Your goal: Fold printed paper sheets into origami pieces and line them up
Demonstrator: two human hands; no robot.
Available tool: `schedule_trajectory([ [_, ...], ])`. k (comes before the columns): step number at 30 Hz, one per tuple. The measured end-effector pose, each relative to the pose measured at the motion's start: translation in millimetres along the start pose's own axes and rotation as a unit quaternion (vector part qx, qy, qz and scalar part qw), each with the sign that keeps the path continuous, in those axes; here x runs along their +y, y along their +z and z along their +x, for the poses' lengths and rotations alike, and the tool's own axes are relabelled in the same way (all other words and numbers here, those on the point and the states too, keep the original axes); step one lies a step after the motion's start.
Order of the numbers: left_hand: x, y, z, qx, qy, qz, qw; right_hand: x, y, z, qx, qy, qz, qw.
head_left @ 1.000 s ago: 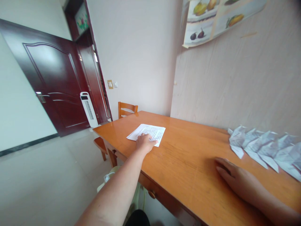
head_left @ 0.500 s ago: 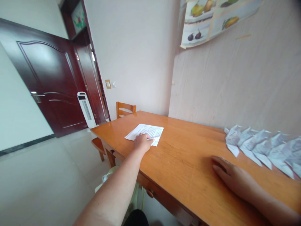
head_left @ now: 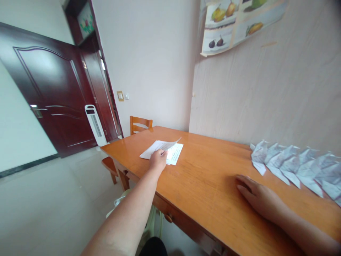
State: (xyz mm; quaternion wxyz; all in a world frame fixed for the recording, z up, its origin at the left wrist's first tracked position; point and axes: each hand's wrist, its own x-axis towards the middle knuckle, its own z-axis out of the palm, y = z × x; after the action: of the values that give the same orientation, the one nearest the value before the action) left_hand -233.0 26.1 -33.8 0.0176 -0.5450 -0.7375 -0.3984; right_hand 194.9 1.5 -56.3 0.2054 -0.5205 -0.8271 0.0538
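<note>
A small stack of printed paper sheets lies on the far left part of a wooden table. My left hand reaches out to it and pinches the top sheet, whose near edge is lifted off the stack. My right hand rests flat on the table top, fingers stretched out, holding nothing. Just beyond it, along the wall, lies a row of several folded paper figures.
A wooden chair stands at the table's far end. A dark red door and a white tower fan are at the left. A fruit poster hangs on the wall. The table's drawer knob faces me.
My left hand has closed on the top sheet and raised its edge off the stack. My right hand has stayed put; the view has shifted slightly.
</note>
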Motion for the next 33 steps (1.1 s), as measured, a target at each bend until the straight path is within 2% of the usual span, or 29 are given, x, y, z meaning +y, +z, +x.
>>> schedule_trajectory([
  [6,3.4,-6.6,-0.9,0.054,0.045,-0.026,0.997,-3.7,-1.4,1.6,0.0,-0.003,0.006,1.0],
  [11,17.0,-14.0,-9.9,0.052,0.13,-0.052,0.989,-14.2,-7.1,3.2,-0.017,0.006,-0.01,1.0],
  [14,34.7,-16.6,-20.6,0.022,0.189,-0.06,0.98,-23.8,-14.2,2.8,-0.023,0.009,-0.008,1.0],
  [18,71.9,-15.3,-43.4,-0.043,0.246,-0.037,0.968,-33.7,-24.7,1.7,-0.025,0.008,-0.007,1.0],
  [22,112.6,-9.6,-75.8,-0.122,0.265,-0.007,0.957,-32.9,-34.2,1.1,0.013,0.063,-0.015,0.998],
  [25,136.1,-4.0,-103.1,-0.155,0.288,-0.005,0.945,-27.7,-41.6,0.6,0.056,0.101,-0.015,0.993],
  [28,153.5,0.4,-128.8,-0.181,0.293,-0.006,0.939,-24.4,-47.5,-0.3,0.08,0.115,-0.008,0.99],
  [33,173.8,0.7,-156.4,-0.211,0.278,-0.039,0.936,-30.6,-50.7,-3.3,0.063,0.096,0.012,0.993],
])
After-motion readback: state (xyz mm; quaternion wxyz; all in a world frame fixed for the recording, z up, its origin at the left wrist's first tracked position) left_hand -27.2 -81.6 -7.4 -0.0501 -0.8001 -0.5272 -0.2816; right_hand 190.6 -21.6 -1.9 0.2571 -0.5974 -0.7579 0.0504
